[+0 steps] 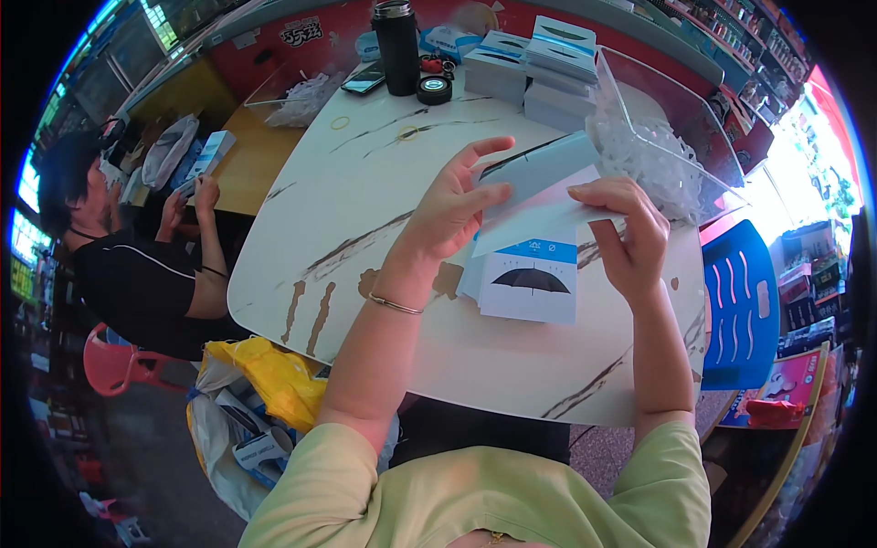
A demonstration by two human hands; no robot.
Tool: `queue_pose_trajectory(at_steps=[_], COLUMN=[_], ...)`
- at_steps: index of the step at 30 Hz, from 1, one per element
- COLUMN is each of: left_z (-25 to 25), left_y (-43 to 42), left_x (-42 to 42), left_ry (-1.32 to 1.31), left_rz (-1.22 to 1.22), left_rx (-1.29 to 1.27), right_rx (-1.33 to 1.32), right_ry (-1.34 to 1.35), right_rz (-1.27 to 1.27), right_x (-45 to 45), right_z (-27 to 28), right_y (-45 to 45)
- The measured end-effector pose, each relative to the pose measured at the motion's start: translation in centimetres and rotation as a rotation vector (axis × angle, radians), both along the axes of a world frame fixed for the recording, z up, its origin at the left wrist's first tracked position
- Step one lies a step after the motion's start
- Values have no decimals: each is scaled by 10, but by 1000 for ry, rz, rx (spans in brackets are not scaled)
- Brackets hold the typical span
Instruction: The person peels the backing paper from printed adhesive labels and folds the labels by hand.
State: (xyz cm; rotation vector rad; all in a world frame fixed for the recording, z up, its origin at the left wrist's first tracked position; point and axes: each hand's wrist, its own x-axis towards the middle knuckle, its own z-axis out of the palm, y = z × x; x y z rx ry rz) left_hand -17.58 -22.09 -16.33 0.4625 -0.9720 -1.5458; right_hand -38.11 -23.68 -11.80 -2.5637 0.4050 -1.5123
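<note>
Above the table [365, 247] I hold a folded white card [539, 173] with a grey-blue panel, its two flaps standing apart. My left hand [452, 201] grips the card's left edge, thumb on the near side and a finger stretched out past it. My right hand [630, 228] pinches the white flap at its right edge, fingers closed. Just below lies a stack of printed cards [528, 301], the top one showing a black umbrella under a blue band. The held card overlaps the upper part of that stack.
Behind stand stacks of umbrella-printed cards [562, 59], a black flask [396, 50], its lid [434, 89] and a phone [364, 79]. A clear bin [671, 119] holds plastic bags. A blue chair [740, 310] stands right. Another person [137, 265] sits left, near a bulging bag [219, 438].
</note>
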Motion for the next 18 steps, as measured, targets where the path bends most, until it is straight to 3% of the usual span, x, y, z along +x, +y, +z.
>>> queue_pose_trajectory(at_steps=[4, 7, 9, 10, 12, 18], left_z=[-2, -4, -1, -1, -1, 2], left_y=[-3, -3, -6, -5, -4, -2], left_x=[0, 1, 2, 1, 0, -6], left_ry=[-69, -168, -237, -225, -213, -274], left_rz=[38, 81, 113, 146, 178, 202], left_rx=[-15, -78, -150, -160, -164, -162], right_rx=[-80, 40, 400, 394, 733, 938], right_ry=[12, 22, -120, -121, -166, -252], right_rz=[-16, -20, -11, -16, -40, -66], right_x=[2, 3, 4, 5, 5, 3], right_z=[0, -7, -10, -9, -9, -15], right_y=[1, 4, 4, 3, 1, -9])
